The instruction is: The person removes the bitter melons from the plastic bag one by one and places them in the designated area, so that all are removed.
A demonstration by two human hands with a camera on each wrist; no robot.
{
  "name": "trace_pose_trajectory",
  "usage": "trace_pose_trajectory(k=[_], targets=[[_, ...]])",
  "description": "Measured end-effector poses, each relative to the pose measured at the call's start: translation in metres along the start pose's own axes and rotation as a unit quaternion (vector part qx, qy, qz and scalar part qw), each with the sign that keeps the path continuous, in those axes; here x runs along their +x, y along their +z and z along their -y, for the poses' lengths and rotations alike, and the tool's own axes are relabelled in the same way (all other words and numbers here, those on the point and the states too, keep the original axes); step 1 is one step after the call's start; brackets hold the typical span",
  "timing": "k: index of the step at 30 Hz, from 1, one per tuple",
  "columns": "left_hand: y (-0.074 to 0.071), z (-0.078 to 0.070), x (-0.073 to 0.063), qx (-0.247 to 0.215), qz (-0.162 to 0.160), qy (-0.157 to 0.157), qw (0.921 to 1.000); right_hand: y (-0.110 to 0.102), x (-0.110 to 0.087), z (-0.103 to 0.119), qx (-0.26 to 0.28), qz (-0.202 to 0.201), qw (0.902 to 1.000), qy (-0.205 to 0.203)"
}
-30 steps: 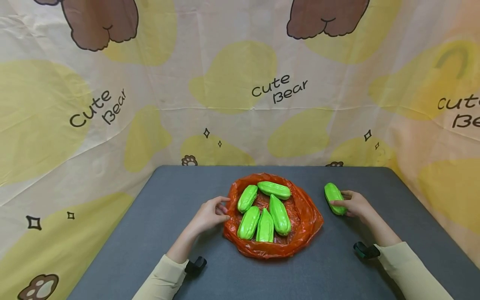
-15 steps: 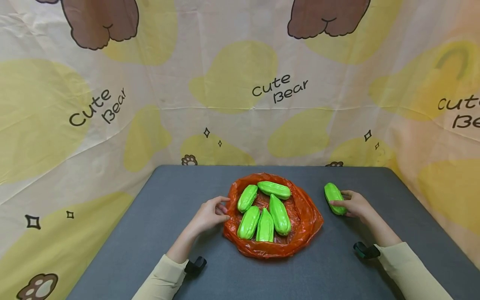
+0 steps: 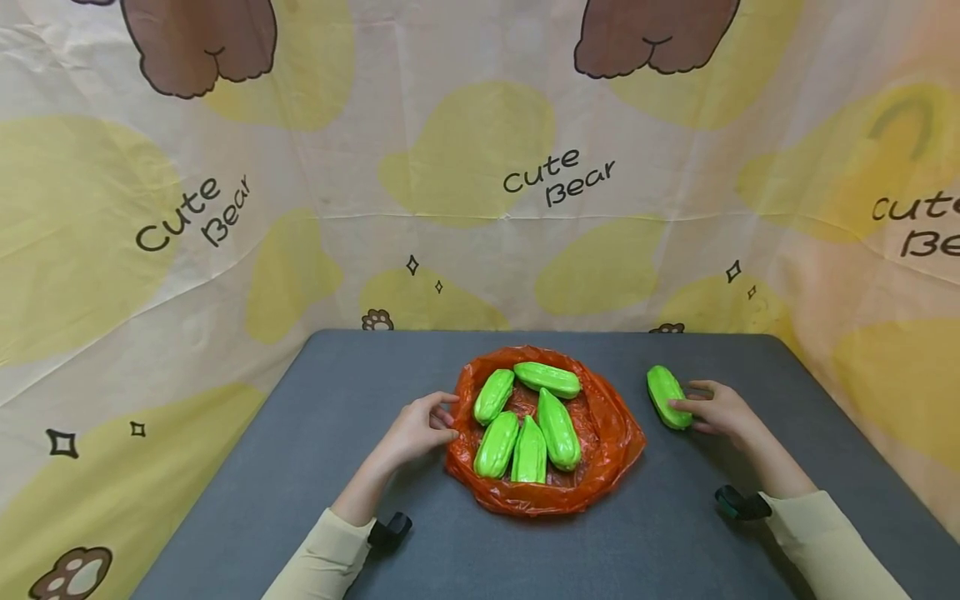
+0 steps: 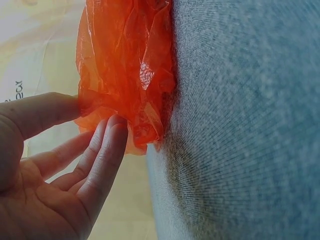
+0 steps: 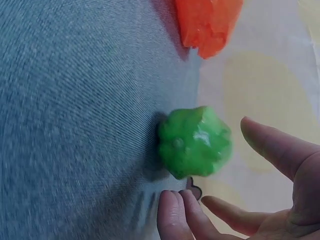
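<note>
A ridged, glossy green gourd (image 3: 666,395) lies on the grey table, to the right of a red-orange plastic bag (image 3: 622,442). My right hand (image 3: 722,410) is beside that gourd, thumb and fingers spread around its near end. In the right wrist view a gap shows between the thumb and the gourd (image 5: 195,142). My left hand (image 3: 420,427) pinches the bag's left rim, the crinkled film (image 4: 125,75) between thumb and fingers in the left wrist view. Several similar green gourds (image 3: 558,429) lie inside the bag, whose rim is rolled open into a round shape.
The grey table (image 3: 360,375) reaches back to a cloth backdrop (image 3: 465,183) printed with bears and lettering, which also stands along both sides. A dark wrist strap mount (image 3: 390,530) sits at the left cuff, another mount (image 3: 741,503) at the right.
My right hand has let go of the lone gourd and drawn back slightly to the right. The gourd stays where it was on the table. My left hand keeps its place at the bag.
</note>
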State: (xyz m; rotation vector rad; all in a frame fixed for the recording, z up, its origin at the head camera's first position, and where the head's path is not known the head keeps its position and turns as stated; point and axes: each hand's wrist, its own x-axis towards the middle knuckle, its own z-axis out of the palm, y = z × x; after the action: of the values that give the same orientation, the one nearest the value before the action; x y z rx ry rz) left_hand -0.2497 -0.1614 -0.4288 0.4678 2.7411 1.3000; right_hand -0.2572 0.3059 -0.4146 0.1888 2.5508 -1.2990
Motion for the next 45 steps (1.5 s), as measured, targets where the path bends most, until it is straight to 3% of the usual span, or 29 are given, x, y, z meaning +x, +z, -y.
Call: trace_pose_trajectory(k=[22, 30, 45], targets=[[0.001, 0.000, -0.002, 0.003, -0.002, -0.002, 1.0000, -0.007, -0.037, 0.010, -0.018, -0.024, 0.9975, -0.064], [0.002, -0.001, -0.001, 0.005, -0.003, 0.004, 1.0000, 0.002, -0.048, 0.018, -0.008, -0.026, 0.9946, -0.100], [0.002, -0.005, 0.000, 0.004, 0.000, 0.000, 1.0000, 0.022, -0.052, 0.042, -0.018, -0.028, 0.9908, -0.132]])
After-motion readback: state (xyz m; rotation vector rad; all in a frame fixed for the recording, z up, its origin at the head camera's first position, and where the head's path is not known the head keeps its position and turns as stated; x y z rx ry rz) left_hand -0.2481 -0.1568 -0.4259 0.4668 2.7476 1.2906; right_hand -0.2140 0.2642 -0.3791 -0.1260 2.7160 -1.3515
